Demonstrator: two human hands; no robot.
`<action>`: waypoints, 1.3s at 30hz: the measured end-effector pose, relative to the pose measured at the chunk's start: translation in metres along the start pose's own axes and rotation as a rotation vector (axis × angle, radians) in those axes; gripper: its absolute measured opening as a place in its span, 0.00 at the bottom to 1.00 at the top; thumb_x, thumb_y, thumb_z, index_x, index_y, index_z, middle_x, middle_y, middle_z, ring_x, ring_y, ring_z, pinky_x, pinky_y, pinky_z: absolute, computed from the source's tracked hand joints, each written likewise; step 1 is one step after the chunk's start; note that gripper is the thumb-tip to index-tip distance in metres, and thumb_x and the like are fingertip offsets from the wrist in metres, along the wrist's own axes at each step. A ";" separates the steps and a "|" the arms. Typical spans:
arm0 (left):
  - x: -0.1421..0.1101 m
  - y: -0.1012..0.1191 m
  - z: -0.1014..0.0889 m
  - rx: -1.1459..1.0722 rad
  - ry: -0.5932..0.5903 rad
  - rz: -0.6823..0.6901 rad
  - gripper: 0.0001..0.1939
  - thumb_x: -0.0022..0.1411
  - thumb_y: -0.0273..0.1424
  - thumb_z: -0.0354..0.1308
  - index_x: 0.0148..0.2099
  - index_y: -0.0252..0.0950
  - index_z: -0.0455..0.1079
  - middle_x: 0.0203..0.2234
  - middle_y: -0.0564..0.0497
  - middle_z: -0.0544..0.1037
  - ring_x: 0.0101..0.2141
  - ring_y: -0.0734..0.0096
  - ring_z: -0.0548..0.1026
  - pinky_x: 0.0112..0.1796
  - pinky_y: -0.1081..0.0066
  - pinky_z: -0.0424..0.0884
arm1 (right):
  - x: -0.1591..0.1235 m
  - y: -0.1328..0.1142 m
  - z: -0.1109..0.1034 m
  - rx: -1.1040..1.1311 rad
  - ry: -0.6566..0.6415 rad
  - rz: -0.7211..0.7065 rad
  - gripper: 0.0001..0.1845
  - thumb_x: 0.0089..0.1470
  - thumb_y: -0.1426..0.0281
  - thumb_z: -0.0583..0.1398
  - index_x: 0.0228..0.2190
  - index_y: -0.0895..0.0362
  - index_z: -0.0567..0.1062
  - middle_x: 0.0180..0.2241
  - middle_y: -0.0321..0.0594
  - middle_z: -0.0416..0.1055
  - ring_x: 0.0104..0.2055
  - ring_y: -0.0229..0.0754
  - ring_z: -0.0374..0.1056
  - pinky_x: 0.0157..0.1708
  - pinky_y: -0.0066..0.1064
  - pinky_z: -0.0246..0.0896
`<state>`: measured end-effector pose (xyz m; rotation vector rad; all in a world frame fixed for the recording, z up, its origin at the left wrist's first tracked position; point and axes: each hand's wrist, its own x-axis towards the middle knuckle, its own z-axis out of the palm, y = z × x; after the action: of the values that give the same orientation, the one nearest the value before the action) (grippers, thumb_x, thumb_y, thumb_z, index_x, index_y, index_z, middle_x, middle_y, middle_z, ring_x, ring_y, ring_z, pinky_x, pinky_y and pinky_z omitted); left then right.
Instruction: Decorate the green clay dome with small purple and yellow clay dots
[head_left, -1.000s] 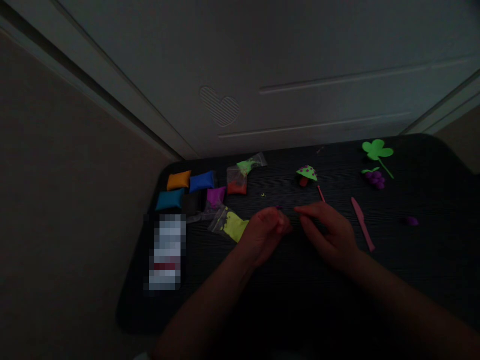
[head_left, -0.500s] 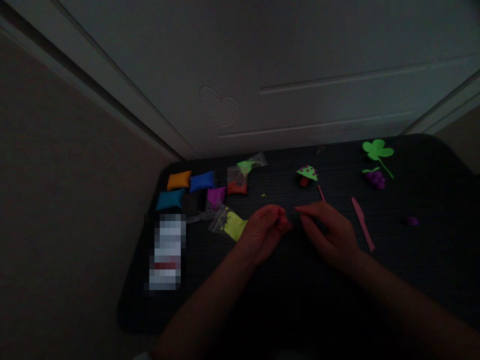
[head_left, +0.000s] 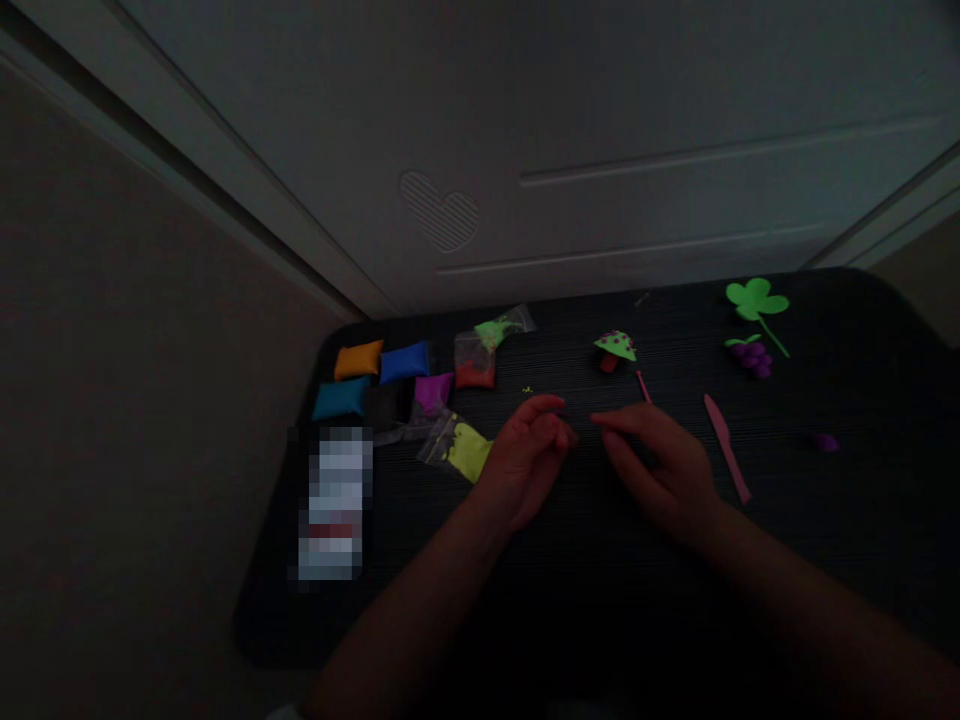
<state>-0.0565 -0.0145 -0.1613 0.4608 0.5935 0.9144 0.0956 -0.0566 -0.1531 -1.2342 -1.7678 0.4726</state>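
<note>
My left hand (head_left: 531, 458) is curled, its thumb and fingertips drawn together above the table. A speck of purple (head_left: 562, 412) shows at its fingertips; whether the hand holds it I cannot tell. To its right, my right hand (head_left: 660, 462) has its index finger and thumb brought close, pointing at the left hand, with a small gap between the hands. Anything in that pinch is too small to make out. Partly behind my left wrist lies a bag of yellow clay (head_left: 469, 450). Beyond the hands stands a clay mushroom (head_left: 615, 348) with a green cap and purple dots.
A pink stick (head_left: 643, 387) and pink plastic knife (head_left: 726, 448) lie right of centre on the dark table (head_left: 420, 590). Farther right are a green clay flower (head_left: 757, 300), purple clay grapes (head_left: 751, 358) and a purple lump (head_left: 826, 442). Several clay packs (head_left: 341, 398) sit left.
The fingers of my left hand have shifted, the index finger now raised and stretched farther forward. My right hand has hardly moved. The things on the table stay put.
</note>
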 end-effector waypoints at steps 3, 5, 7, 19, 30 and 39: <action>0.000 0.000 0.000 0.017 -0.015 -0.015 0.11 0.51 0.31 0.62 0.39 0.36 0.69 0.16 0.57 0.67 0.23 0.79 0.64 0.35 0.74 0.63 | 0.000 -0.001 -0.001 0.011 -0.010 -0.004 0.13 0.53 0.76 0.54 0.42 0.58 0.69 0.33 0.41 0.69 0.35 0.37 0.65 0.35 0.32 0.62; -0.001 -0.001 0.001 0.028 -0.024 -0.030 0.12 0.51 0.32 0.61 0.39 0.36 0.69 0.15 0.57 0.67 0.23 0.79 0.65 0.34 0.74 0.63 | 0.000 -0.003 -0.001 0.019 -0.025 -0.005 0.13 0.53 0.75 0.55 0.42 0.58 0.69 0.33 0.40 0.69 0.35 0.37 0.66 0.34 0.32 0.62; -0.003 -0.002 0.001 0.036 -0.030 -0.050 0.12 0.51 0.31 0.62 0.40 0.36 0.69 0.15 0.58 0.67 0.22 0.79 0.65 0.33 0.75 0.63 | 0.000 -0.005 0.000 0.031 -0.050 -0.002 0.13 0.53 0.73 0.56 0.43 0.57 0.69 0.33 0.40 0.69 0.35 0.37 0.66 0.34 0.31 0.63; -0.005 -0.006 0.001 0.069 -0.048 -0.091 0.18 0.46 0.31 0.66 0.41 0.36 0.69 0.17 0.58 0.67 0.20 0.82 0.63 0.28 0.78 0.60 | -0.001 -0.005 0.005 0.091 -0.118 0.079 0.07 0.53 0.72 0.57 0.35 0.53 0.74 0.30 0.36 0.71 0.33 0.36 0.67 0.32 0.29 0.64; -0.003 0.000 0.003 0.071 -0.039 -0.039 0.14 0.59 0.40 0.52 0.39 0.35 0.70 0.15 0.57 0.64 0.24 0.75 0.64 0.39 0.69 0.62 | 0.000 -0.002 0.002 0.128 0.003 0.241 0.01 0.51 0.71 0.58 0.30 0.55 0.70 0.30 0.36 0.70 0.32 0.37 0.67 0.32 0.30 0.63; -0.002 0.000 0.002 0.063 -0.027 -0.040 0.13 0.58 0.39 0.52 0.37 0.35 0.70 0.14 0.56 0.65 0.25 0.73 0.66 0.36 0.70 0.61 | -0.001 -0.001 0.004 0.327 0.035 0.374 0.14 0.53 0.71 0.56 0.43 0.53 0.68 0.37 0.39 0.74 0.36 0.38 0.73 0.35 0.31 0.70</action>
<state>-0.0556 -0.0167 -0.1593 0.5156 0.6068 0.8519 0.0917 -0.0575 -0.1550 -1.3257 -1.3624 0.9108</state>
